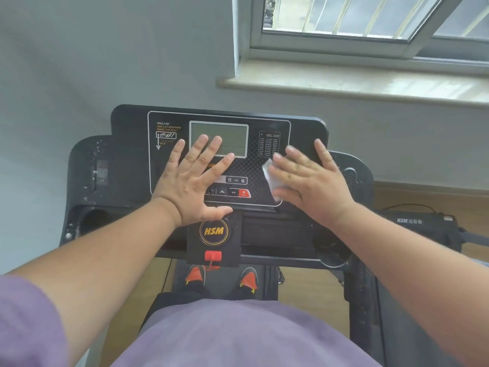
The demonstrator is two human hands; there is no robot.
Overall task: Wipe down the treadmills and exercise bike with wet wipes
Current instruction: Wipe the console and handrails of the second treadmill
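On treadmill console [301, 128]: L hand [190, 178] flat, R hand [309, 178] flat pressing wipe [271, 178].

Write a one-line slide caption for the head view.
Right hand presses a white wipe onto the treadmill console while the left hand rests flat by the screen.

Treadmill console [264, 165] reads "HALLO!", "12", "16"; its badge [213, 231] "HSM"; black bag [420, 226] "HSM".
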